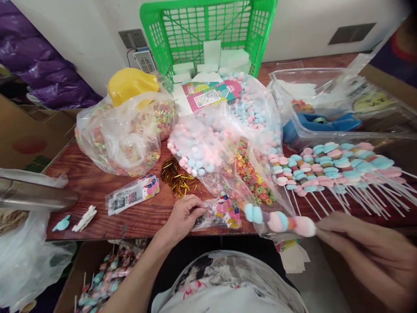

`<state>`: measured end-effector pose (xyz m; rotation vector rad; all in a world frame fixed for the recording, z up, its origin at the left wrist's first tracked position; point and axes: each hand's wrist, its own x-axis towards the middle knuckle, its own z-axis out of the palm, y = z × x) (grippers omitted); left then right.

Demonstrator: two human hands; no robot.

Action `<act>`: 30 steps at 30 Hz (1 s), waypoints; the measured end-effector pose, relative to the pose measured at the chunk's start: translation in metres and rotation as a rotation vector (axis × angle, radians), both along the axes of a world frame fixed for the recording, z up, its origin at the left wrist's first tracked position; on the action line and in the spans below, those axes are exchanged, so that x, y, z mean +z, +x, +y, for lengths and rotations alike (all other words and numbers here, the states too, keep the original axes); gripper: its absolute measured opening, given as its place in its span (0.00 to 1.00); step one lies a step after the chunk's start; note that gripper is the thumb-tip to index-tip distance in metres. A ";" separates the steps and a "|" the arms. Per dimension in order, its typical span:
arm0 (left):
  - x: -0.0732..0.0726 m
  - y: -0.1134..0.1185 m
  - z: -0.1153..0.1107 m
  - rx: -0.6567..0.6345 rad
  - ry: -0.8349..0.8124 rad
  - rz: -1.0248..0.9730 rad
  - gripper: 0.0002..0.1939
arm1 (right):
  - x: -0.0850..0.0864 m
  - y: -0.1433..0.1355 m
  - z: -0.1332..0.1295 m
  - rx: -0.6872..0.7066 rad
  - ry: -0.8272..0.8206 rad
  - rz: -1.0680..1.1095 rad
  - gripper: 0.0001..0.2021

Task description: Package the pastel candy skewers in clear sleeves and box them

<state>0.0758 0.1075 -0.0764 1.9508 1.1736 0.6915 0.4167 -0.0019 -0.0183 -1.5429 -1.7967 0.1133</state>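
Observation:
My right hand (pixel 374 252), somewhat blurred, pinches a marshmallow skewer (pixel 277 221) at its right end. Pink and blue marshmallows with ring candies between them are threaded along it, pointing left above the table edge. My left hand (pixel 184 217) has its thumb and fingers closed on the left end of a clear printed packaging bag (pixel 228 212), which lies flat at the front edge. A small pile of gold twist ties (pixel 177 176) is just behind my left hand. More printed bags (pixel 133 193) lie to its left.
Behind are bags of marshmallows (pixel 202 139) and ring candies (pixel 120 134), plus a green basket (pixel 208 8). Finished-looking skewers (pixel 332 165) lie in rows at right, before a clear bin (pixel 339 134) with a blue tape dispenser (pixel 321 124). A box of wrapped skewers (pixel 110 274) is below left.

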 end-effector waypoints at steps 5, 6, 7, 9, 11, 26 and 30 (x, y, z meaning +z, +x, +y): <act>0.001 -0.003 -0.002 -0.039 0.016 -0.015 0.11 | -0.031 -0.034 0.017 0.168 -0.167 0.349 0.05; 0.001 -0.003 -0.002 -0.042 0.016 -0.021 0.11 | -0.037 -0.037 0.018 0.163 -0.184 0.371 0.05; 0.001 -0.004 -0.002 -0.042 0.015 -0.027 0.11 | -0.041 -0.040 0.019 0.160 -0.199 0.384 0.06; -0.001 -0.004 -0.002 -0.036 0.015 -0.039 0.10 | -0.047 -0.042 0.020 0.173 -0.217 0.398 0.07; -0.004 -0.005 -0.002 -0.025 0.020 -0.055 0.09 | -0.048 -0.044 0.021 0.191 -0.218 0.418 0.07; -0.012 -0.007 -0.005 -0.040 0.108 -0.058 0.06 | -0.048 -0.036 0.023 0.295 -0.299 0.150 0.07; -0.016 -0.004 -0.008 -0.088 0.191 -0.005 0.06 | -0.040 -0.045 0.023 0.326 -0.172 -0.012 0.07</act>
